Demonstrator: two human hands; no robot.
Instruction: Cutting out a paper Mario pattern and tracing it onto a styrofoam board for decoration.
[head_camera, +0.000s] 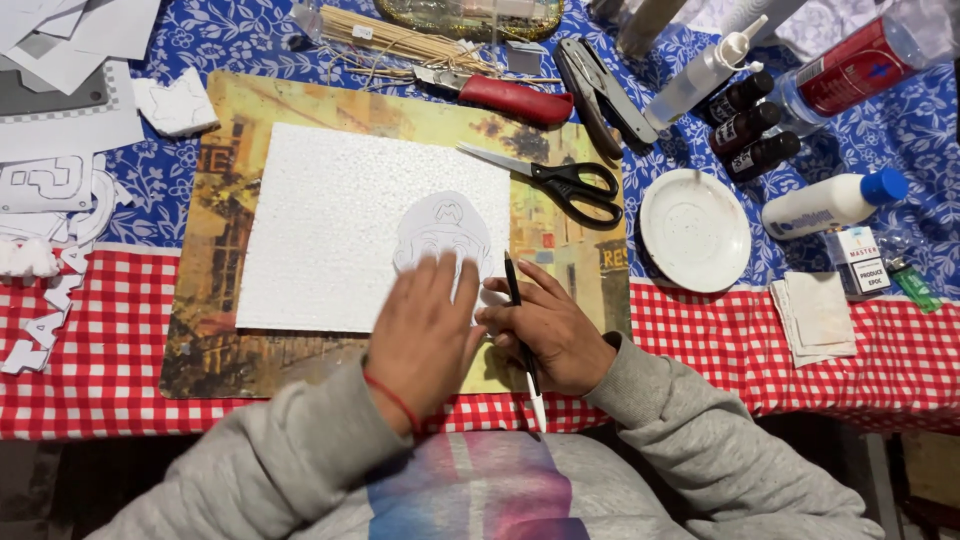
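The paper cut-out (447, 232) of a capped cartoon face lies on the lower right part of a white foam sheet (340, 220), which rests on a picture placemat (220, 340) spread over the table's checked red cloth (760, 350). The left hand (425, 335) lies flat and spread over the lower edge of the cut-out, fingers stretched out, pressing it to the foam; a red string circles its wrist. The right hand (550, 335), just beside it and touching it at the thumb side, is closed around a thin black pen (520, 330) with a white end, its tip pointing up toward the right edge of the foam by the cut-out. Black-handled scissors (560, 180) lie on the mat above the right hand, slightly open. Farther back sit a red-handled utility knife (510, 97), a bundle of wooden sticks (400, 40) and a stapler (600, 90). To the right, on the blue flowered cloth (900, 130), are a white saucer (695, 228), a glue bottle with a blue cap (835, 202) and three small dark bottles (750, 130). Paper scraps (60, 190) lie at the left.
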